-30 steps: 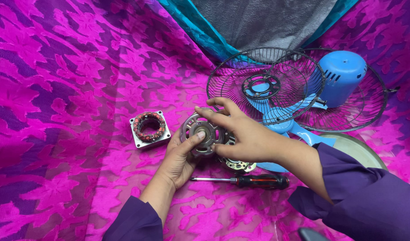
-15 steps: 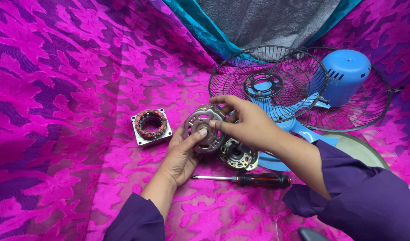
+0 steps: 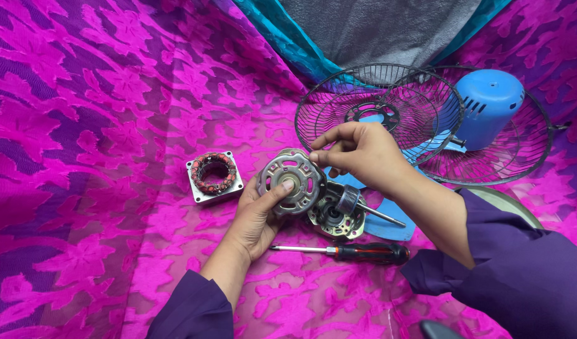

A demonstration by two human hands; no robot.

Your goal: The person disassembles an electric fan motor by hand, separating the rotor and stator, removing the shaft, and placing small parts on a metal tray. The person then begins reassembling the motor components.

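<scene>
— Where are the fingers?

— The left hand [image 3: 258, 216] cups the round, perforated grey metal motor end cover [image 3: 291, 182] from below, thumb pressed on its face. The right hand [image 3: 364, 152] pinches its upper right rim, fingers closed on it.

— How does it lie?

— On edge, flat face toward us, lifted just above the pink patterned cloth [image 3: 100, 125]. Both hands touch it.

— And beyond?

— Just right, the other grey motor half with its shaft [image 3: 338, 213]; below, a black-handled screwdriver [image 3: 354, 252]; left, a square stator with copper windings [image 3: 213, 176].
</scene>
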